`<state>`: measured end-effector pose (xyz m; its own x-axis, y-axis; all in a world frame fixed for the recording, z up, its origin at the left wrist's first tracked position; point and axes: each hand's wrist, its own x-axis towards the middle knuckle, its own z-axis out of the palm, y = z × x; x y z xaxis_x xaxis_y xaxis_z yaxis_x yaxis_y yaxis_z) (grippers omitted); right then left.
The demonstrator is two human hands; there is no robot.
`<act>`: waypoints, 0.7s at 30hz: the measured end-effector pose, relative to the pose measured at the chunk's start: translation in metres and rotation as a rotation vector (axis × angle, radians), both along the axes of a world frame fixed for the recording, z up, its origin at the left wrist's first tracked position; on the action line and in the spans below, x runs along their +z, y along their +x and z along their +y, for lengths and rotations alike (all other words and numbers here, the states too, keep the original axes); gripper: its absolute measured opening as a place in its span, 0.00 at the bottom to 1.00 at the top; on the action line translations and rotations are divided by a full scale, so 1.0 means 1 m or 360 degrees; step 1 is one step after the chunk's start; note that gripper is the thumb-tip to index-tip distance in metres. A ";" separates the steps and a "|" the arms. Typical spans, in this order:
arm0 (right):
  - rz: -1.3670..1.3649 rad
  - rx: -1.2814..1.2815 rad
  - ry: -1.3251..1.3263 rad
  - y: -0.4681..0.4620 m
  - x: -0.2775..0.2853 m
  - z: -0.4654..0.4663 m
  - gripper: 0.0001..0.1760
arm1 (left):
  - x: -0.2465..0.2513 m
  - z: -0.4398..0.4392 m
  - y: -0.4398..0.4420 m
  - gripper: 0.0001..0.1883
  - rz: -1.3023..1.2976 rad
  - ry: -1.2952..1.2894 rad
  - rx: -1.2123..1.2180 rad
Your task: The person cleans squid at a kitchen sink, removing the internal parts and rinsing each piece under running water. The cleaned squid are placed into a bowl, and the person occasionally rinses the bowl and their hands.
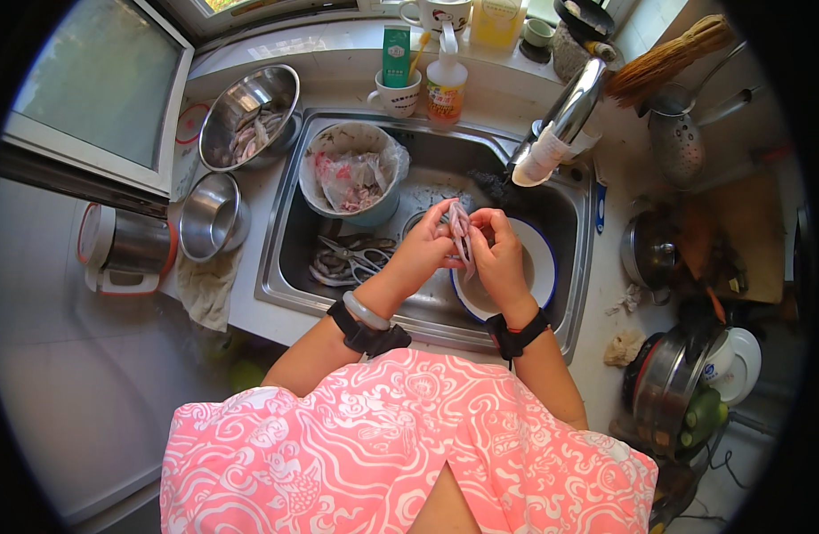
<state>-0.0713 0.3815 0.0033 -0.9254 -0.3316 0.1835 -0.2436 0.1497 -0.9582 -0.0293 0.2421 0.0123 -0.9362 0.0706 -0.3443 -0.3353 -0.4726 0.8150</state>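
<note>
Above the steel sink [436,326], my left hand [419,250] and my right hand [499,250] both pinch a small, slender, pale fish [460,230], its narrow end hanging down. Partly under my right hand is a white enamel basin [539,257] with a blue rim, holding cloudy liquid. To the left, scissors [359,257] rest on several dark, slim fish [326,263] on the sink floor. Behind them stands a bucket [376,215] lined with a plastic bag, with scraps inside.
A tilted steel bowl [276,83] of fish and a smaller steel bowl [209,213] stand on the left counter. The faucet [569,107] reaches over the sink's back right. A spray bottle [446,87] and a mug [396,97] stand behind it. An open window pane [102,80] juts in at left.
</note>
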 end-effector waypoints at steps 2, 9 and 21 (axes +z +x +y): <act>0.0190 0.0022 0.0102 -0.001 0.005 0.000 0.10 | 0.001 -0.004 -0.002 0.28 -0.0024 0.0001 -0.0047; 0.0453 0.0067 0.0249 -0.004 0.010 -0.002 0.14 | -0.003 -0.003 -0.010 0.24 0.0053 -0.0177 -0.0075; 0.0367 0.0355 0.0037 -0.012 -0.002 0.011 0.11 | -0.001 -0.005 -0.009 0.27 -0.0060 -0.0246 -0.0150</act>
